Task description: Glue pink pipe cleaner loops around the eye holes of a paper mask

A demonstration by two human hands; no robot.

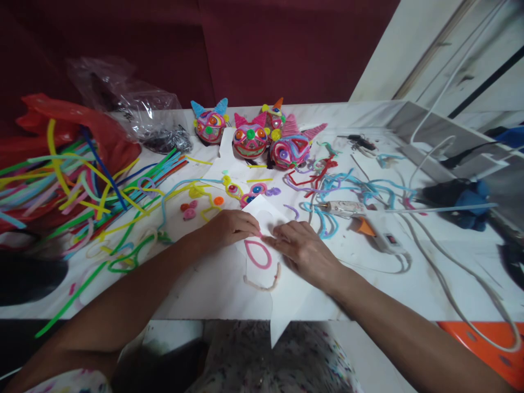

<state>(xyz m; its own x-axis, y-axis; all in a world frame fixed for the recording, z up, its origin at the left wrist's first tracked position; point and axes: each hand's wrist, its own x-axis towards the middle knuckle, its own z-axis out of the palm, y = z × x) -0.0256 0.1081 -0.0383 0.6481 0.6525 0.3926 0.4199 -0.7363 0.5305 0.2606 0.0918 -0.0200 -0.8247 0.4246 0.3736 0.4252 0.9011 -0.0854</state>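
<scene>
A pink pipe-cleaner loop [258, 255], shaped like a teardrop, lies on white paper [283, 292] in front of me. My left hand [234, 225] is closed at its tip, with a small pink bit of pipe cleaner between its fingertips. From the other side comes my right hand [302, 250], its fingers apart and the index fingertip touching down beside that pink bit. Below the loop is a pale, curved pipe cleaner [262, 287] on the paper. One corner of the paper hangs over the table's front edge.
Decorated heads with cone ears [251, 141] stand at the back. Loose pipe cleaners spill from a red bag [77, 123] on the left. On the right lie a glue gun [382, 234], its cable and blue pipe-cleaner scraps [364, 188]. A clear plastic bag [139, 112] sits behind.
</scene>
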